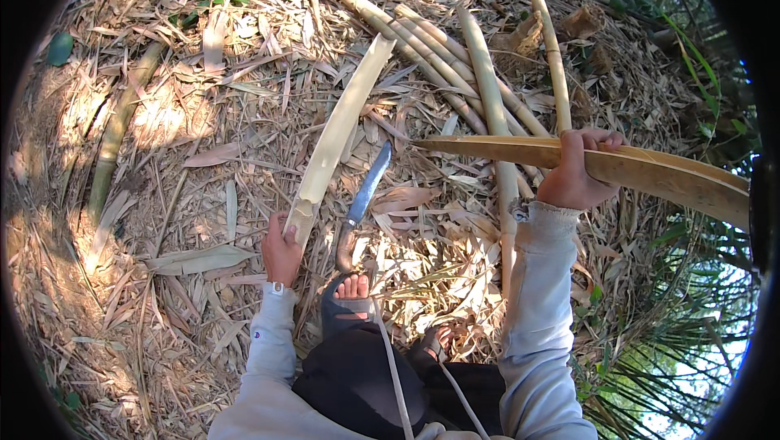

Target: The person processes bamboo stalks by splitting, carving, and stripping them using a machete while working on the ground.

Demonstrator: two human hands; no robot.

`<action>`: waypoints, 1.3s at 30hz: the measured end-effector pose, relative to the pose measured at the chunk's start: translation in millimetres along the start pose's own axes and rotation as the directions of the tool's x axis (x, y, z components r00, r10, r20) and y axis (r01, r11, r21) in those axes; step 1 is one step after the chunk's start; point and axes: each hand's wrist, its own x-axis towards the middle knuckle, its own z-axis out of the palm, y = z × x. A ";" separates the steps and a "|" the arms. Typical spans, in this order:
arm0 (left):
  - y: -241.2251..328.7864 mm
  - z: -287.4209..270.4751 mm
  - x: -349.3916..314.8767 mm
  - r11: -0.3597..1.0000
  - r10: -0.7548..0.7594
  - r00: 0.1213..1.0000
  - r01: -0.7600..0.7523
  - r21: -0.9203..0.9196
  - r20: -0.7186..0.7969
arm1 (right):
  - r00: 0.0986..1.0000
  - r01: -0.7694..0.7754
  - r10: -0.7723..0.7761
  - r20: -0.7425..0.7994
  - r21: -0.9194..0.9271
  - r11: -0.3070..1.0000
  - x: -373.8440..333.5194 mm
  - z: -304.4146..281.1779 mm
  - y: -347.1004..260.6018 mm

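Note:
With fingers closed round its lower end, my left hand (281,250) grips a pale split bamboo strip (337,135) that slants away up to the right. My right hand (575,173) is wrapped round other split bamboo (666,182), apparently more than one piece, reaching sideways past the right edge of the view. Between the hands a machete (370,186) with a wooden handle (345,247) lies on the leaf litter, its blade pointing away from me and its handle close to my foot. Neither hand touches it.
Several bamboo poles (483,74) lie crossed on the ground ahead, one near my right arm. Another pole (556,54) is at the far right, by cut stumps (520,38). A bamboo piece (118,135) lies at left. Dry leaves (199,260) cover the ground; green plants (650,367) border the right.

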 end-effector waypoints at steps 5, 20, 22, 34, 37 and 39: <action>-52.1 -30.4 -44.0 0.995 -0.073 0.995 0.077 0.058 -0.072 | 0.993 0.105 -0.100 0.070 -0.067 0.992 -35.6 6.4 -9.3; 146.3 10.5 67.4 0.865 0.496 0.868 -0.494 -0.089 0.000 | 0.945 0.325 -0.322 0.056 -0.057 0.944 66.2 99.7 56.9; 207.2 40.8 92.5 0.707 0.686 0.724 -0.639 -0.303 0.072 | 0.966 0.233 -0.195 0.171 -0.247 0.941 39.1 75.8 30.0; 248.2 157.9 51.9 0.358 0.802 0.569 -0.701 -0.617 -0.182 | 0.979 0.173 -0.158 0.125 -0.115 0.978 -53.8 -3.8 -19.2; 228.1 152.7 52.2 0.370 0.787 0.599 -0.650 -0.664 -0.147 | 0.974 0.155 -0.137 0.179 -0.087 0.984 -70.4 7.1 -21.1; 219.2 152.3 57.6 0.346 0.787 0.596 -0.637 -0.688 -0.156 | 0.979 0.122 -0.105 0.175 -0.092 0.988 -77.5 17.5 -20.7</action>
